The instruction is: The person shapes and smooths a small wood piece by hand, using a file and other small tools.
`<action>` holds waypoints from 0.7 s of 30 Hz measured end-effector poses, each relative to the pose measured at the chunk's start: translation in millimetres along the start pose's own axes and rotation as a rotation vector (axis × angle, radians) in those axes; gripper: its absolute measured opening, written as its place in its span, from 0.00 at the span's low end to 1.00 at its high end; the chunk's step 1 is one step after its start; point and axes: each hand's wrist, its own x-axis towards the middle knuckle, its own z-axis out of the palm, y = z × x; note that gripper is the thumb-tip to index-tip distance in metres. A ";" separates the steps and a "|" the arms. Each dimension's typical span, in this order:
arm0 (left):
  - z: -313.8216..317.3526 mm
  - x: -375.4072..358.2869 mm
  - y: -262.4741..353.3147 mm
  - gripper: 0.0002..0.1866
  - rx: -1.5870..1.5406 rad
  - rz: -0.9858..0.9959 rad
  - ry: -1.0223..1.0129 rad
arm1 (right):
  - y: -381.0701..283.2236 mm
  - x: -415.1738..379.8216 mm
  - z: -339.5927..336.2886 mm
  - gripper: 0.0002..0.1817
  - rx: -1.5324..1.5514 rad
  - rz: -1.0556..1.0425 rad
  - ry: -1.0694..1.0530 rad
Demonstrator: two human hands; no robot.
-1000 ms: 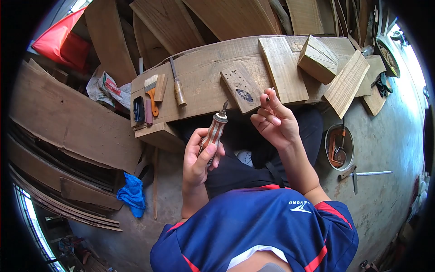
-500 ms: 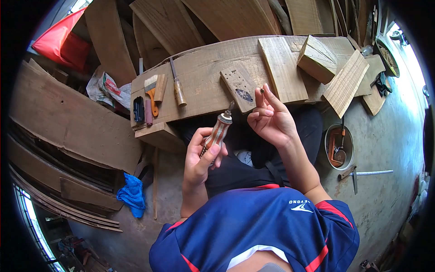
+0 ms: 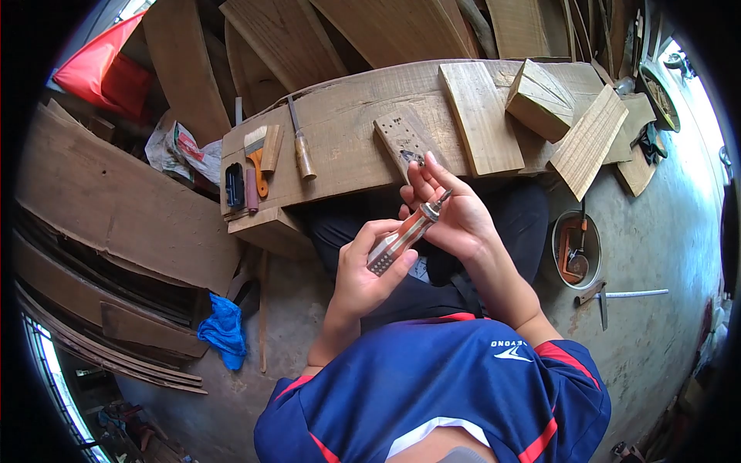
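My left hand [image 3: 369, 274] is wrapped round a striped wood and metal tool handle [image 3: 401, 240], whose pointed metal tip angles up and right beside my right palm. My right hand [image 3: 455, 212] pinches a tiny dark piece [image 3: 421, 163] between thumb and finger; it is too small to identify. Just beyond my fingertips, a small wooden block with rows of holes [image 3: 403, 130] lies on the large plank bench [image 3: 347, 108], its near end partly hidden by my right hand.
A chisel [image 3: 302, 147], a brush [image 3: 258, 162], a wooden piece and a dark plastic item lie on the bench's left. Boards and a thick block [image 3: 540, 102] are at its right. A bucket [image 3: 577, 248] with tools stands on the floor, and a blue cloth [image 3: 224, 330] is at lower left.
The handle tool has moved right and tilted toward my right hand, its tip now near that palm. My right hand has shifted slightly left, the tiny piece still pinched.
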 end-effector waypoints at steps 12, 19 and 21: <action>0.1 0.5 -1.5 0.18 0.027 -0.006 0.018 | 8.0 -3.0 11.0 0.15 -0.061 -0.014 0.062; -0.2 -1.3 -4.1 0.17 -0.030 -0.035 0.024 | 8.8 -4.0 9.8 0.15 -0.045 -0.015 0.058; -0.4 -1.8 -6.9 0.17 -0.045 -0.033 0.033 | 8.8 -4.1 9.6 0.14 -0.039 -0.017 0.048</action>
